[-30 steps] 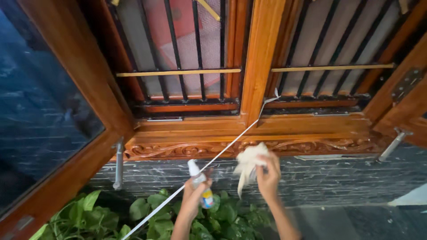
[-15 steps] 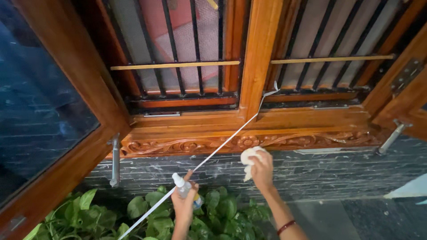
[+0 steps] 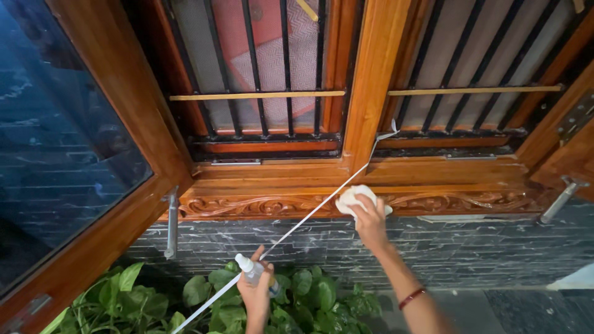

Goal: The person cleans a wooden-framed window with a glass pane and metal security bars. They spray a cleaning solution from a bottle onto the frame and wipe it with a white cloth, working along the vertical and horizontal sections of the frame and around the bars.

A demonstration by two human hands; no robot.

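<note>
My right hand [image 3: 370, 219] presses a bunched white cloth [image 3: 351, 198] against the carved lower edge of the wooden window frame [image 3: 266, 206]. My left hand [image 3: 258, 292] holds a small clear spray bottle [image 3: 250, 269] with a white nozzle, lower down over the green plants. A white strap [image 3: 309, 214] runs diagonally from the window's centre post down past my left hand.
An open glass window sash [image 3: 68, 148] swings out at the left. Black bars [image 3: 250, 62] with a mesh screen fill both openings. Metal stay arms [image 3: 172, 222] hang under the sill. A dark stone wall [image 3: 482, 247] and leafy plants [image 3: 154, 303] lie below.
My right hand rose with the cloth from the stone wall up onto the carved frame edge. My left hand and the bottle sank slightly.
</note>
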